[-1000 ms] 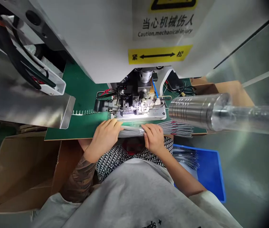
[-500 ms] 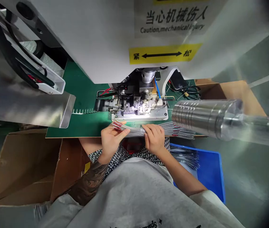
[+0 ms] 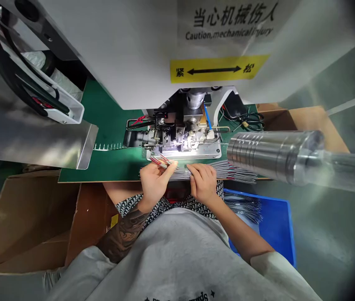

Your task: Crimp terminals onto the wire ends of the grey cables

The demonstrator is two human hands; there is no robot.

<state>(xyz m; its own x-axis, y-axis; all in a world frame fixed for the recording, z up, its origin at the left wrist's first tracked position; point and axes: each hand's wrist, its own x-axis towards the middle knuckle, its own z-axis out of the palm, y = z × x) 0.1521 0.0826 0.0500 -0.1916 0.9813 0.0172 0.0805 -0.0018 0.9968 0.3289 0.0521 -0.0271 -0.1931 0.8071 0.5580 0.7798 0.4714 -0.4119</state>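
A bundle of grey cables [image 3: 234, 172] with some red ends lies along the front edge of the green table, just before the lit crimping machine [image 3: 183, 138]. My left hand [image 3: 155, 180] grips the bundle's left end, thumb and fingers closed on the cables, a few red-and-white ends sticking up past the fingers. My right hand [image 3: 203, 180] is curled over the middle of the bundle, its fingers wrapped round the cables beside a shiny band. The cables' far left tips are partly hidden by my left hand.
A terminal strip [image 3: 110, 146] runs from a metal guard [image 3: 86, 146] on the left into the machine. A steel cylinder [image 3: 274, 154] juts in from the right. Below stand a blue bin [image 3: 279, 234] holding more cables and a cardboard box [image 3: 29, 221].
My left hand has moved slightly right and turned, tilting several cable ends upward away from the rest. My right hand stays about where it was on the bundle.
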